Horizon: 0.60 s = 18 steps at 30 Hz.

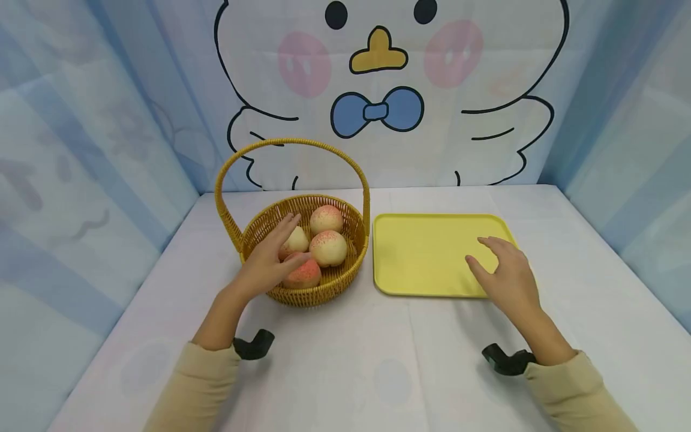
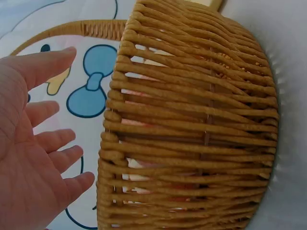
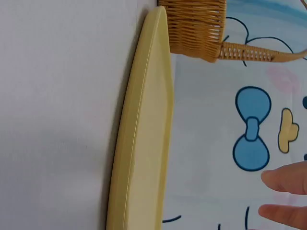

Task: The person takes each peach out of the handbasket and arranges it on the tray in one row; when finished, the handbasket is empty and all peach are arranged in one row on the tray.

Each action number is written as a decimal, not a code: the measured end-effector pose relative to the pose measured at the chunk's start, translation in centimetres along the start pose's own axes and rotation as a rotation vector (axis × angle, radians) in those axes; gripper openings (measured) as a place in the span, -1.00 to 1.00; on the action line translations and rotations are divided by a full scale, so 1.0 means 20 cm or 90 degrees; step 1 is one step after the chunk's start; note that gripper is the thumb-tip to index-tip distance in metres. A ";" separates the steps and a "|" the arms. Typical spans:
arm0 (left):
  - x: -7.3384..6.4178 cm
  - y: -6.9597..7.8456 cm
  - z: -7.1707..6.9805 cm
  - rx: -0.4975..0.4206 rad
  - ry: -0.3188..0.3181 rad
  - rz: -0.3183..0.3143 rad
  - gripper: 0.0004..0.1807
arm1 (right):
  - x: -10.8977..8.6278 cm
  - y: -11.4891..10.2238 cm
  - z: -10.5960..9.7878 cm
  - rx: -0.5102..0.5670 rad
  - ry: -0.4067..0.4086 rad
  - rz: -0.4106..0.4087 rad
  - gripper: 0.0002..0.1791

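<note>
A wicker basket (image 1: 302, 297) with a tall arched handle stands left of centre and holds several peaches (image 1: 328, 248), cream with red blush. My left hand (image 1: 269, 259) hovers over the basket's near-left rim, fingers spread and holding nothing; it hides part of the peaches. In the left wrist view that hand (image 2: 43, 139) shows apart from the woven side. To the basket's right lies a flat yellow tray (image 1: 432, 255) with nothing on it. Above its right end hangs my right hand (image 1: 507, 276), fingers apart and empty. Only two fingertips (image 3: 288, 179) show in the right wrist view.
A white cloth covers the table (image 1: 345, 366). Behind it hangs a curtain (image 1: 378, 162) printed with a cartoon face and a blue bow tie. Pale blue curtains (image 1: 70, 180) close off both sides. A black wrist strap mount (image 1: 254, 346) sits at each cuff.
</note>
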<state>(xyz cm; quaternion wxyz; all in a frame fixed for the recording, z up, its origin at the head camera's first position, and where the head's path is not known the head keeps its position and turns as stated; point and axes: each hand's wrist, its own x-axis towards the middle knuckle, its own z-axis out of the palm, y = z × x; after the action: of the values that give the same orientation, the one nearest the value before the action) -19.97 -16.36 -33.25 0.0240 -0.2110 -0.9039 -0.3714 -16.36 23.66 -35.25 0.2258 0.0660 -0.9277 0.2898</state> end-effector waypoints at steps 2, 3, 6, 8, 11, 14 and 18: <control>-0.01 -0.02 0.00 -0.008 -0.005 0.012 -0.17 | -0.01 0.03 -0.02 0.007 0.013 0.011 -0.55; -0.02 -0.03 -0.01 -0.009 -0.007 0.017 -0.17 | -0.01 0.04 -0.03 0.011 0.016 0.020 -0.55; -0.04 -0.05 -0.01 -0.011 -0.014 0.024 -0.15 | -0.02 0.09 -0.06 0.025 0.016 0.044 -0.55; -0.05 -0.06 -0.01 -0.013 -0.016 0.025 -0.15 | -0.03 0.12 -0.08 0.029 0.007 0.064 -0.52; -0.06 -0.08 -0.02 -0.022 -0.013 0.028 -0.16 | -0.04 0.18 -0.09 0.034 -0.015 0.088 -0.49; -0.06 -0.09 -0.02 -0.036 -0.001 0.031 -0.18 | -0.05 0.24 -0.09 0.035 -0.031 0.107 -0.47; -0.06 -0.11 -0.02 -0.060 0.007 0.021 -0.21 | -0.07 0.30 -0.10 0.040 -0.031 0.132 -0.46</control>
<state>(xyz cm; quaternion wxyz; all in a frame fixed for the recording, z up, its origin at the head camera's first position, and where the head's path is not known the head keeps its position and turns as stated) -19.72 -18.50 -34.68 0.0253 -0.2247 -0.8815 -0.4145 -15.93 29.67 -37.42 0.1697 -0.0161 -0.9254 0.3385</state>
